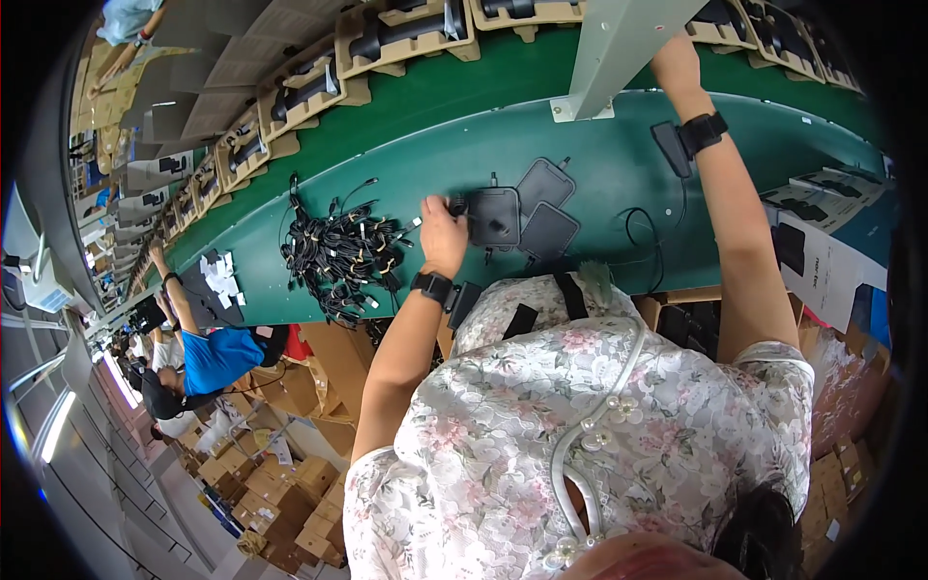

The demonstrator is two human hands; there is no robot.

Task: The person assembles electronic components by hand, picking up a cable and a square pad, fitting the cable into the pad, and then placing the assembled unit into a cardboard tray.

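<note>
My left hand point(444, 238) is closed at the left edge of a flat, square black plastic piece with a raised rim point(495, 220). A small dark thing shows at its fingertips, too small to name. Similar flat black pieces point(547, 187) lie overlapping to the right, short plugs sticking out from their edges. Left of the hand is a heap of black cables point(340, 253) tied with light bands. My right hand point(677, 68) reaches far forward to the row of brown moulded trays point(710, 34); its fingers are partly hidden behind a grey metal post point(619, 58).
The trays hold black cylindrical parts along a green conveyor point(425, 97). The post's foot is bolted to the green bench point(367, 179). Printed cartons point(831, 242) stand at right. A co-worker in a blue shirt point(224, 362) works at left; cardboard boxes point(275, 488) are stacked behind.
</note>
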